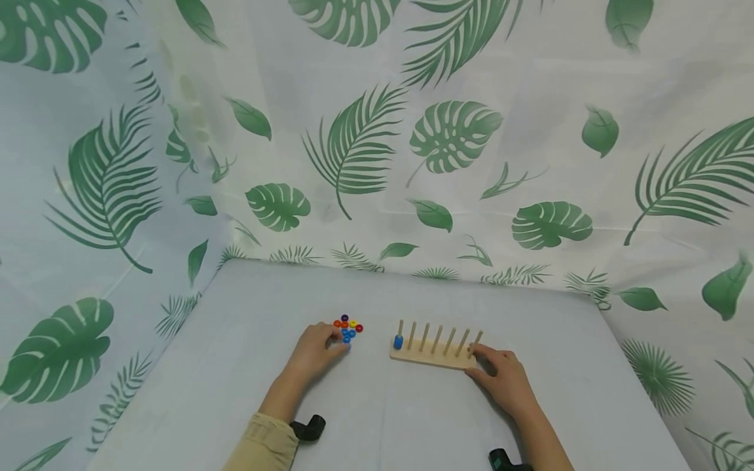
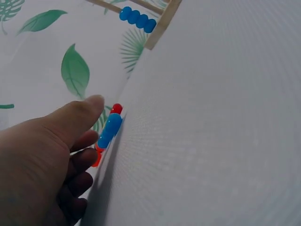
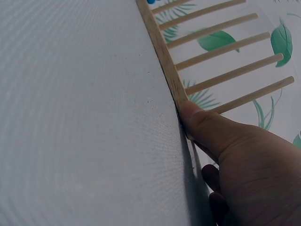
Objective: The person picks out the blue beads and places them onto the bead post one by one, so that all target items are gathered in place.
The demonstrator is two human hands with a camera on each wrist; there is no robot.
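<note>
My left hand (image 1: 315,350) is beside a small cluster of coloured beads (image 1: 351,333), its thumb and forefinger apart at their near side. In the left wrist view, blue beads (image 2: 110,130) and a red bead (image 2: 116,108) show just past the fingers, and nothing shows between thumb and forefinger. My right hand (image 1: 501,379) grips the right end of a wooden peg board (image 1: 430,357), thumb on the front edge of its base. Several blue beads (image 2: 137,19) are stacked on the leftmost peg; the other pegs are bare.
A white cloth (image 1: 377,418) covers the table. Leaf-print curtains (image 1: 377,163) hang behind it and along the sides. A black wrist device (image 1: 309,428) shows by the left sleeve, and another (image 1: 508,460) by the right forearm.
</note>
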